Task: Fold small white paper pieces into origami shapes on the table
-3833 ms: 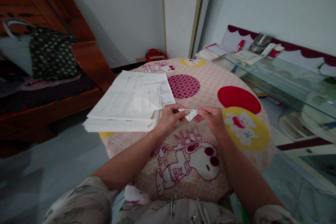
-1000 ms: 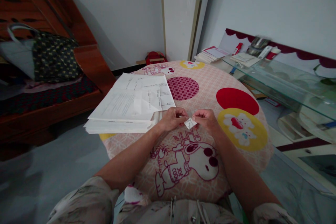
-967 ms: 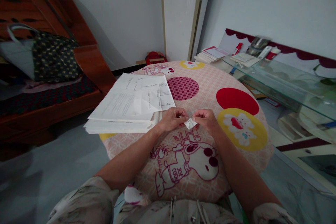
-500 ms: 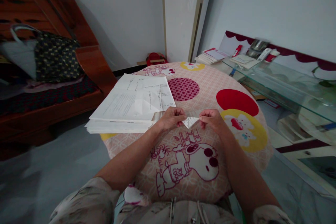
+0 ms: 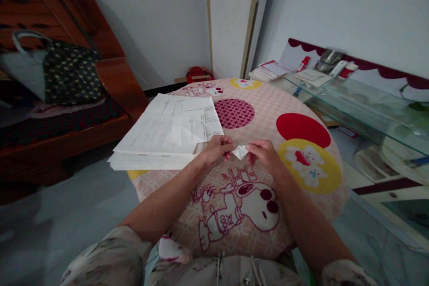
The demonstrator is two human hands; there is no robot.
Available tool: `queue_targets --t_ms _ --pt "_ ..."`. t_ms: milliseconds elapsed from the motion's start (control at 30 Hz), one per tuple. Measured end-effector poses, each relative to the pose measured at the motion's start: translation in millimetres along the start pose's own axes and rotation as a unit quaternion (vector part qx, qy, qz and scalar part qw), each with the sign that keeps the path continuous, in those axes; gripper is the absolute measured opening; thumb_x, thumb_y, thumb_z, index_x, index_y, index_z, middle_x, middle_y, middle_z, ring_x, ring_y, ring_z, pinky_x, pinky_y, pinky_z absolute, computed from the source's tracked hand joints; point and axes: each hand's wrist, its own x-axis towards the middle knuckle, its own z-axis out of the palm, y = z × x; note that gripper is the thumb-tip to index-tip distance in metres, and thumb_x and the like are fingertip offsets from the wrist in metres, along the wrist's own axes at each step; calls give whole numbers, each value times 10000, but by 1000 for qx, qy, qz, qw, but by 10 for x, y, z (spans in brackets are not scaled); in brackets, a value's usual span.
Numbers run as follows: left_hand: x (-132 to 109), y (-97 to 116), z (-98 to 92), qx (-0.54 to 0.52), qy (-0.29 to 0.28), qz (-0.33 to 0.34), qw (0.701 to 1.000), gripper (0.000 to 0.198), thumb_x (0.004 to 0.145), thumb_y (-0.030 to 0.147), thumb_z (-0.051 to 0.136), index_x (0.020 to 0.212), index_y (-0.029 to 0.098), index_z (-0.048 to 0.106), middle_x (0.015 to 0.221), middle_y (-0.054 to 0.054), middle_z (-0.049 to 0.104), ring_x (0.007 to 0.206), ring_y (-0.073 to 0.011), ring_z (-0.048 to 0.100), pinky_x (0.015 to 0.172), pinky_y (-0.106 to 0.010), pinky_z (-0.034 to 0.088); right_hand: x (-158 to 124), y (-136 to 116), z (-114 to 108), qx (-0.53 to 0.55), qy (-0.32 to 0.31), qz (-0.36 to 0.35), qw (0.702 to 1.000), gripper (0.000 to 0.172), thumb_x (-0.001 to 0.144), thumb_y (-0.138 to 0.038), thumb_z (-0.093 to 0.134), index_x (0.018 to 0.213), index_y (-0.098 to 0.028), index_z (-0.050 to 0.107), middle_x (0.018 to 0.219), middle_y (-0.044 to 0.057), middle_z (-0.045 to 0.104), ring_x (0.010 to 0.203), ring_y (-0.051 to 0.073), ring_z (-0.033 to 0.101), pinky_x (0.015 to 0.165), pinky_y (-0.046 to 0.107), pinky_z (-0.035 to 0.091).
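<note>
A small folded piece of printed paper (image 5: 240,152), roughly diamond-shaped, is held between both hands above the table. My left hand (image 5: 217,148) pinches its left corner between thumb and fingers. On the other side, my right hand (image 5: 263,152) grips the right corner, thumb on top. Just beyond my left hand lies a thick stack of printed sheets (image 5: 150,136). A creased white sheet (image 5: 187,132) rests on top of that stack.
A patterned cloth (image 5: 264,94) covers the round table. To the right stands a glass-topped cabinet (image 5: 355,107) with papers (image 5: 270,70) and a red-and-white cup (image 5: 348,70). A wooden bench (image 5: 114,76) holding a dark patterned bag (image 5: 72,71) is at left.
My right hand has moved left, closer to my left hand. The folded paper now looks like a diamond rather than a wide downward-pointing triangle.
</note>
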Motion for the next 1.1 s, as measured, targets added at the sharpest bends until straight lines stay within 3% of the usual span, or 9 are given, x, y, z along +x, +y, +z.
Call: queue_targets --t_ms 233,400,500,600,700,800,867,967,1100 --pt "11 8 -11 -49 -18 -18 998 265 782 241 740 984 75 694 670 -50 699 500 -89 616 484 -186 507 -2 45 -58 71 17 65 995 280 727 -403 709 598 -193 574 385 -73 460 276 81 379 284 223 317" --pt "17 -9 -73 -51 38 58 996 340 847 299 659 1122 100 645 703 -37 698 568 -119 657 553 -229 550 12 20 -89 128 39 109 985 320 702 -359 700 559 -230 444 362 -102 339 282 87 359 290 230 306" --pt "23 -32 -85 11 67 138 988 389 836 267 651 1197 122 627 882 -75 723 723 -141 692 662 -264 575 26 31 -123 168 45 115 978 316 700 -323 689 569 -235 415 362 -110 298 305 85 351 310 222 310" --pt "-1 -30 -18 131 37 233 963 446 756 172 703 1199 167 655 1137 -108 690 983 -186 675 808 -300 565 40 53 -129 187 39 155 969 272 711 -308 666 589 -229 436 360 -113 288 309 83 339 312 215 297" --pt "-44 -16 81 244 26 276 929 326 757 150 709 1081 187 720 1071 -78 708 967 -176 656 829 -293 535 41 70 -90 166 23 176 970 272 725 -336 654 572 -221 461 352 -107 291 294 85 339 305 220 297" --pt "-53 -28 118 264 58 239 933 108 816 242 695 852 152 743 769 -35 701 718 -132 628 669 -238 493 29 70 -29 96 23 128 987 312 769 -447 643 606 -196 557 366 -66 402 302 110 417 315 240 341" --pt "-34 -48 100 213 66 185 957 192 827 312 693 774 131 723 638 -17 660 584 -111 582 562 -216 445 23 54 9 53 47 68 995 386 802 -541 617 670 -178 624 459 -2 561 374 137 528 371 254 421" --pt "6 -73 61 124 56 119 983 250 798 366 719 766 119 709 596 -18 656 514 -105 572 514 -210 438 22 16 53 15 62 -16 998 398 787 -576 645 722 -184 673 628 50 693 532 172 642 518 283 530" --pt "21 -76 78 93 38 100 990 255 779 374 730 816 122 716 608 -19 662 515 -103 576 516 -207 441 7 -14 73 -48 59 -85 993 283 751 -462 716 659 -197 679 598 23 684 557 169 637 575 295 550"
